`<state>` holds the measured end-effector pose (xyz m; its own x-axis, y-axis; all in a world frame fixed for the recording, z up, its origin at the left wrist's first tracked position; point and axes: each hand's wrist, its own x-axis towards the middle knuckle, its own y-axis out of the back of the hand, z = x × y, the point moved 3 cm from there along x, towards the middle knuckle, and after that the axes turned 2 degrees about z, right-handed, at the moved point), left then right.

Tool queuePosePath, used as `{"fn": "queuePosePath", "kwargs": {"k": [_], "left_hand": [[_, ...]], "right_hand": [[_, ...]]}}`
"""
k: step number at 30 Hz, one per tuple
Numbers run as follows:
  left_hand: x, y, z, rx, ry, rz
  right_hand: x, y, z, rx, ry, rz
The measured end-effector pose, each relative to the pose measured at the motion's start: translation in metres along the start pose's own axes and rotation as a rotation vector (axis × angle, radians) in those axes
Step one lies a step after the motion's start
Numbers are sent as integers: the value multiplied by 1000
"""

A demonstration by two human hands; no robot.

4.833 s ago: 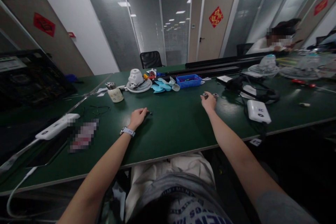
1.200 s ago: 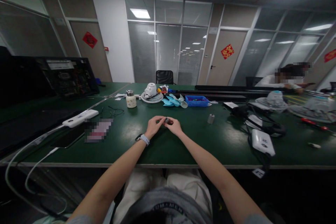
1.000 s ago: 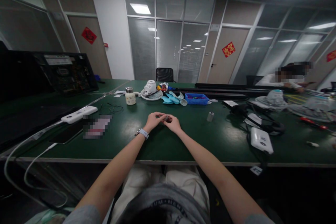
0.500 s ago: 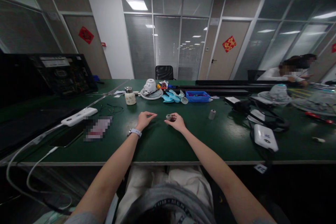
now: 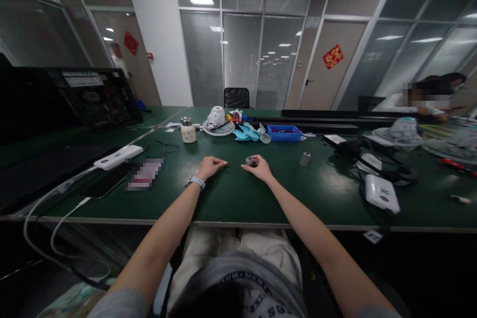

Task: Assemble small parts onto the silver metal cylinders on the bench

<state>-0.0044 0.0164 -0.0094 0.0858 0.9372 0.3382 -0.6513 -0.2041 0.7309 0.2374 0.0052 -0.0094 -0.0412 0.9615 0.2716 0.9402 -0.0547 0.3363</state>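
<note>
My right hand (image 5: 261, 169) is closed around a small grey metal cylinder (image 5: 250, 161), thumb on the near side and fingers behind it. The cylinder is upright, with a round fitting on its top. To its left, my left hand (image 5: 210, 167) is pinched, thumb against forefinger. Whatever lies between those fingertips, if anything, is too small to make out. A gap separates the left fingertips from the cylinder. A second grey metal cylinder (image 5: 304, 159) stands on the green table (image 5: 231, 203), right of my right hand.
Along the back are a cream bottle (image 5: 189, 133), a white fan (image 5: 218, 121), blue fan blades (image 5: 248, 132) and a blue tray (image 5: 285, 132). At left lie a power strip (image 5: 118, 157) and phone (image 5: 104, 185). A white strapped device (image 5: 382, 193) lies right. People are in the background.
My right hand has moved slightly right with the cylinder, widening the gap to my left hand. The view has shifted a little. A person now shows by the left door.
</note>
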Motion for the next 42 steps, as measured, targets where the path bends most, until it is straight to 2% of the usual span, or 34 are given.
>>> {"fn": "queuePosePath", "kwargs": {"k": [6,12,16,20,27,34,39,42], "left_hand": [[0,0,2,12,71,139],[-2,5,3,-64,147,239],[-3,6,3,-98,170,244],[-4,5,5,-107,171,232],[-4,6,5,-110,179,244],[-4,6,6,-101,193,255],[-4,6,6,-89,197,249],[-3,5,5,-80,195,247]], "right_hand": [[8,-3,16,-15,12,91],[11,-3,14,116,-43,22],[12,0,2,398,-221,32],[5,6,-9,763,-434,-32],[-7,14,-18,1011,-589,-7],[-6,8,-16,1063,-716,21],[-3,9,-17,1025,-647,98],[-5,10,-16,924,-643,66]]}}
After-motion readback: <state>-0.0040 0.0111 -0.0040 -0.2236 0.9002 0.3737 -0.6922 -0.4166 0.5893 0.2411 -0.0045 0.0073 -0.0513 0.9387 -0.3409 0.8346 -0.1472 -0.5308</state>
